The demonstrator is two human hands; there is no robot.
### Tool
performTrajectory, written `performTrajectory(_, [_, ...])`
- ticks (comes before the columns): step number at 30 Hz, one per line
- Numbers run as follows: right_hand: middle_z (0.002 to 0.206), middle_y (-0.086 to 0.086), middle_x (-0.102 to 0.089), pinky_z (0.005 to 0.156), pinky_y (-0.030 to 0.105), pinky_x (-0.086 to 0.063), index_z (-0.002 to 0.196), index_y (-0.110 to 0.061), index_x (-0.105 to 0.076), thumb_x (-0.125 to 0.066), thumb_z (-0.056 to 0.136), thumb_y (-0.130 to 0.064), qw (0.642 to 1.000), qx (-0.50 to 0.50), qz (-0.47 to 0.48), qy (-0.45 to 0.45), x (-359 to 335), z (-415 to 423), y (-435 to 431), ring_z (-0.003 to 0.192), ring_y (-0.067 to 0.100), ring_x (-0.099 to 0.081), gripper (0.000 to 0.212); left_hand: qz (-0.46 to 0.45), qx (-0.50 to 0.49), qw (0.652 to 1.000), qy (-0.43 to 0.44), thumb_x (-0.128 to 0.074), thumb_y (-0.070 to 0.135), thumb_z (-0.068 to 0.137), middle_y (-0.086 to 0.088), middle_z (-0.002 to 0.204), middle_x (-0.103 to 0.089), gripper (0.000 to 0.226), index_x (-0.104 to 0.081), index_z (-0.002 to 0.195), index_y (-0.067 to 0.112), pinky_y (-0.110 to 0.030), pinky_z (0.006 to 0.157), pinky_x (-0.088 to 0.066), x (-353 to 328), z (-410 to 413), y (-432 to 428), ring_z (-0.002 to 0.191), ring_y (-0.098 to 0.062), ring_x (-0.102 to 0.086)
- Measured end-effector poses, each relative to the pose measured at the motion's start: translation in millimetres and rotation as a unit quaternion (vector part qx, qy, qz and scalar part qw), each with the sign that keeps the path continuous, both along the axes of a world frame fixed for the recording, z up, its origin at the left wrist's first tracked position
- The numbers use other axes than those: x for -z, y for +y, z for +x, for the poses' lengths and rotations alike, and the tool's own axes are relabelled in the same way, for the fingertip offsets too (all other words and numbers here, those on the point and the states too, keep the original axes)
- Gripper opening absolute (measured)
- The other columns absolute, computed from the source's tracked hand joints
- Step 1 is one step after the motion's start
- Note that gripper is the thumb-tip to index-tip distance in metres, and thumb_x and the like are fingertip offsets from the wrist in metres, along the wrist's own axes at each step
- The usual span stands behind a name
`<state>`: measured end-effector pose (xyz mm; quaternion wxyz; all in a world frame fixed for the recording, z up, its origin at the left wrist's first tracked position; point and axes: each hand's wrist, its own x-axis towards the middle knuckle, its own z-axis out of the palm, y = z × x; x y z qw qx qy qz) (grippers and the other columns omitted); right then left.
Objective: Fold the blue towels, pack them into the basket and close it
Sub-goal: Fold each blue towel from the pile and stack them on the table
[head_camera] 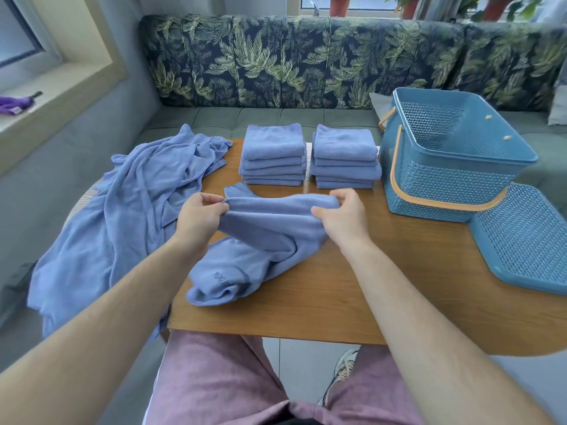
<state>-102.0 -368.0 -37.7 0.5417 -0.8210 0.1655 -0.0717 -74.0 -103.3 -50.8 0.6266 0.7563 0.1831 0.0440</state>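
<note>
While the left hand (196,220) and right hand (343,220) each pinch the upper edge of a blue towel (245,259) with curled fingers (214,199), it droops onto the worktop (383,271) before two folded stacks (273,154), the open basket (445,157) standing right.

- Under your left grip (199,217) and right grip (342,217) lies a wooden surface (383,286) with a rounded right end.
- Well beyond both grips, a leaf-print sofa backrest (276,62) runs across, with grey-green seat cushions (260,118) below it.
- Far left of your left grip, a purple object (15,104) lies on a pale window sill (61,96).
- Beyond the backrest, red-brown plant pots (339,6) stand at a window.
- Nearer you than the grips are pink shorts (214,378) and a shoe (345,368) on the tiled floor (300,363).
</note>
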Motion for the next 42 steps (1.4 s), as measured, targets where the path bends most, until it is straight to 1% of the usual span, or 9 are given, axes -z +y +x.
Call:
performTrajectory(2, [0.125, -0.006, -0.057, 0.092, 0.029, -0.045, 0.136, -0.02, -0.048, -0.074, 0.086, -0.027, 0.986, -0.085, -0.144, -0.025, -5, -2, 7, 0.112, 0.014, -0.055, 0.057, 0.012, 0.005, 1.0, -0.001, -0.067, 0.016, 0.086, 0.0, 0.091, -0.062, 0.009, -0.062, 0.091, 0.021, -0.038, 0.077, -0.048, 4, -1, -7, 0.083, -0.018, -0.056])
performTrajectory(6, [0.121, -0.004, -0.065, 0.088, 0.03, -0.046, 0.146, -0.017, -0.042, -0.047, 0.101, -0.02, 0.991, -0.102, -0.085, 0.025, -2, 2, 2, 0.109, 0.015, -0.059, 0.046, 0.033, -0.007, 0.999, 0.013, -0.064, 0.016, 0.085, -0.002, 0.096, -0.063, 0.009, -0.061, 0.092, 0.021, -0.038, 0.078, -0.051, 11, -4, -6, 0.085, -0.019, -0.058])
performTrajectory(11, [0.106, 0.005, -0.069, 0.083, 0.035, -0.052, 0.108, -0.014, -0.064, -0.061, 0.094, -0.025, 0.971, -0.101, -0.186, 0.109, 29, 3, -1, 0.099, 0.025, -0.064, 0.018, 0.044, -0.014, 0.999, 0.025, -0.063, 0.013, 0.086, -0.005, 0.095, -0.062, 0.008, -0.061, 0.093, 0.018, -0.04, 0.077, -0.052, 18, -5, 1, 0.084, -0.021, -0.057])
performTrajectory(16, [0.095, 0.011, -0.067, 0.074, 0.04, -0.05, 0.083, -0.016, -0.055, -0.051, 0.09, -0.022, 0.96, -0.123, -0.227, 0.105, 47, 4, 17, 0.093, 0.035, -0.062, 0.01, 0.049, -0.011, 0.998, 0.03, -0.062, 0.012, 0.087, -0.005, 0.097, -0.063, 0.008, -0.06, 0.092, 0.017, -0.038, 0.074, -0.051, 20, -9, 1, 0.085, -0.021, -0.057])
performTrajectory(22, [0.1, 0.005, -0.065, 0.088, 0.046, -0.055, 0.107, -0.016, -0.049, -0.053, 0.093, -0.02, 0.997, -0.021, -0.019, 0.068, 31, 9, -3, 0.094, 0.025, -0.065, 0.016, 0.03, -0.016, 0.999, 0.011, -0.06, 0.015, 0.09, -0.004, 0.085, -0.06, 0.008, -0.056, 0.092, 0.021, -0.038, 0.07, -0.049, 21, -9, 4, 0.074, -0.019, -0.053])
performTrajectory(27, [0.086, 0.01, -0.073, 0.083, 0.037, -0.06, 0.104, -0.016, -0.046, -0.051, 0.094, -0.003, 0.972, 0.071, 0.222, 0.026, 4, 13, -34, 0.087, 0.022, -0.075, 0.017, 0.034, -0.016, 0.999, -0.013, -0.062, 0.022, 0.091, 0.002, 0.085, -0.057, 0.01, -0.054, 0.089, 0.028, -0.039, 0.073, -0.048, 14, -1, 2, 0.076, -0.02, -0.052])
performTrajectory(32, [0.074, 0.004, -0.069, 0.066, 0.038, -0.057, 0.084, -0.012, -0.06, -0.063, 0.082, -0.015, 0.994, 0.034, 0.015, 0.101, 18, 6, -36, 0.068, 0.027, -0.069, 0.005, 0.015, -0.008, 0.999, -0.029, -0.062, 0.02, 0.093, 0.004, 0.088, -0.056, 0.013, -0.054, 0.088, 0.028, -0.039, 0.076, -0.046, 8, 6, -5, 0.081, -0.021, -0.053])
performTrajectory(35, [0.049, -0.006, -0.047, 0.055, 0.03, -0.037, 0.055, -0.019, -0.048, -0.068, 0.089, -0.031, 0.986, -0.051, -0.055, 0.149, 34, -2, -20, 0.053, 0.018, -0.046, 0.041, 0.02, 0.001, 1.0, -0.015, -0.062, 0.021, 0.093, -0.003, 0.088, -0.059, 0.011, -0.054, 0.089, 0.028, -0.042, 0.076, -0.049, 12, 4, -5, 0.082, -0.022, -0.054])
performTrajectory(42, [0.076, -0.002, -0.057, 0.056, 0.029, -0.037, 0.084, -0.017, -0.055, -0.058, 0.097, -0.034, 0.978, -0.109, -0.118, 0.133, 38, 7, 10, 0.069, 0.016, -0.053, 0.022, 0.016, -0.004, 1.0, 0.002, -0.063, 0.025, 0.091, -0.006, 0.09, -0.061, 0.008, -0.056, 0.089, 0.027, -0.051, 0.085, -0.054, 16, 0, 4, 0.085, -0.023, -0.056])
